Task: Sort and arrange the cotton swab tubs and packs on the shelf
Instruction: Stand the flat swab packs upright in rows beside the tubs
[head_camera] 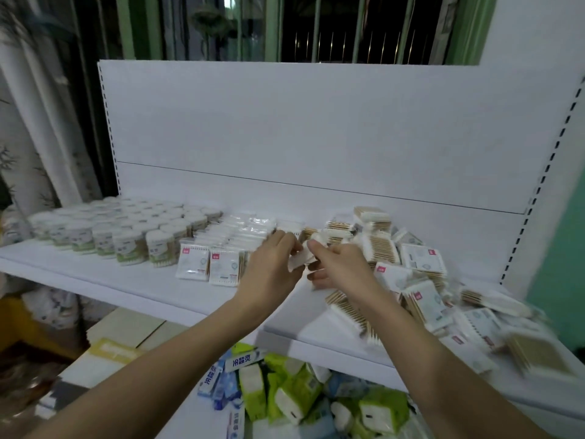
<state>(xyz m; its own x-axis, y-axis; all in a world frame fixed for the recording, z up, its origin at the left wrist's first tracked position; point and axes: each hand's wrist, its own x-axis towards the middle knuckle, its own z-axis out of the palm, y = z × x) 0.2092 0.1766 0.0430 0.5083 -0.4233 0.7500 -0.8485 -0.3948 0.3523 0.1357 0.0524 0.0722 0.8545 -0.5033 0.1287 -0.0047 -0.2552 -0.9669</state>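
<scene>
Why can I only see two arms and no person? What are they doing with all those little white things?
The camera sits on the person's head and looks down, so you see only their own arms, as they do. The left hand and the right hand meet in the middle and together hold a small white pack of cotton swabs. On the white shelf, round tubs stand in tidy rows at the left, flat packs are lined up beside them, and a messy pile of packs lies at the right, not yet sorted. Below the shelf are green and blue packets.
</scene>
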